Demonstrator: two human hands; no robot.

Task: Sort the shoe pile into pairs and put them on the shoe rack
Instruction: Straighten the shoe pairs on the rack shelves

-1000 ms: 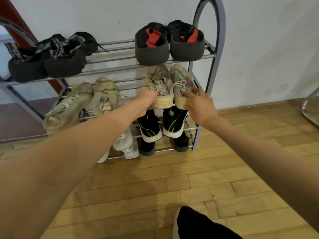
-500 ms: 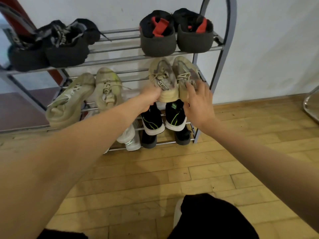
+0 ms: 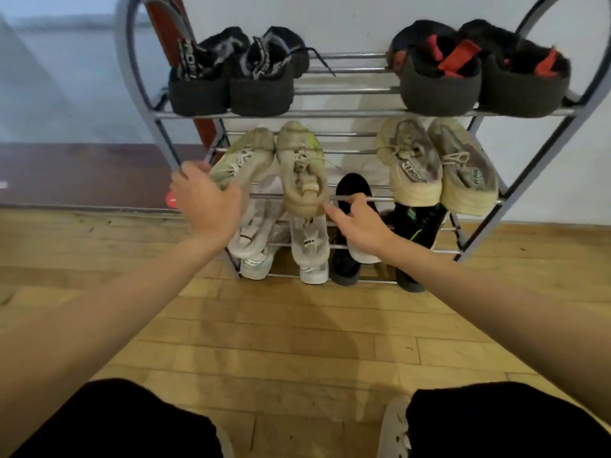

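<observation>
- Nearest the camera: the person's knees in black shorts (image 3: 125,421) above the wooden plank floor (image 3: 297,342); no loose shoes lie on the floor in view
- Change: both hands have left the beige pair with grey uppers (image 3: 436,166) at the right of the middle shelf and shifted to the olive-beige pair (image 3: 274,166) at its left
- Left hand (image 3: 208,201): fingers curled round the heel end of the left olive-beige sneaker (image 3: 241,160), which lies tilted toward the rack's left post
- Right hand (image 3: 358,226): fingers loosely extended, index fingertip touching the heel of the right olive-beige sneaker (image 3: 302,173); it grips nothing
- Judgement: the right-hand pair is placed; the current step is straightening the left pair, and the task appears close to completion
- Shoe rack (image 3: 330,113): grey metal tube frame, three shelves in view. Top shelf holds two dark high-top pairs, one with red tongues (image 3: 479,71). Bottom shelf holds a white pair (image 3: 284,246) and a black pair with green accents (image 3: 420,226)
- Behind: a white wall (image 3: 347,18) and, at left, a reddish upright (image 3: 172,38)
</observation>
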